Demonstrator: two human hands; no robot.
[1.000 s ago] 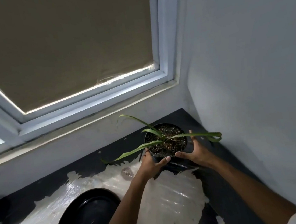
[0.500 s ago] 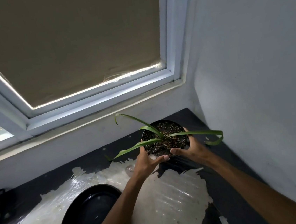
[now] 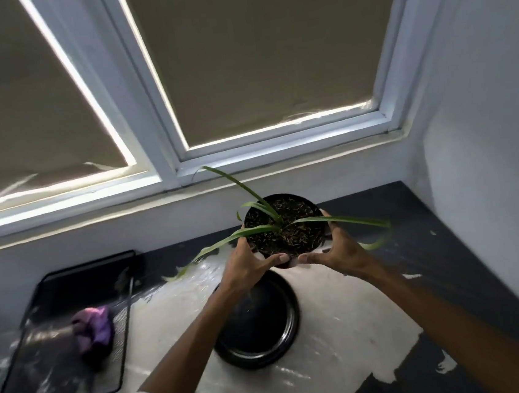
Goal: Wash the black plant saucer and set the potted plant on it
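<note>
I hold the potted plant, a round black pot of dark soil with long thin green leaves, in the air between both hands. My left hand grips its left side and my right hand its right side. The black plant saucer lies flat on the counter just below and in front of the pot, partly hidden by my left forearm. The pot is raised above the saucer's far edge and does not touch it.
A black mesh tray with a purple cloth lies at the left. The dark counter has a pale glossy patch around the saucer. The window sill runs behind, and a white wall closes off the right side.
The pot has been lifted off the counter's back corner and carried left toward the saucer. The view has swung left, bringing the saucer under the pot and the mesh tray into sight.
</note>
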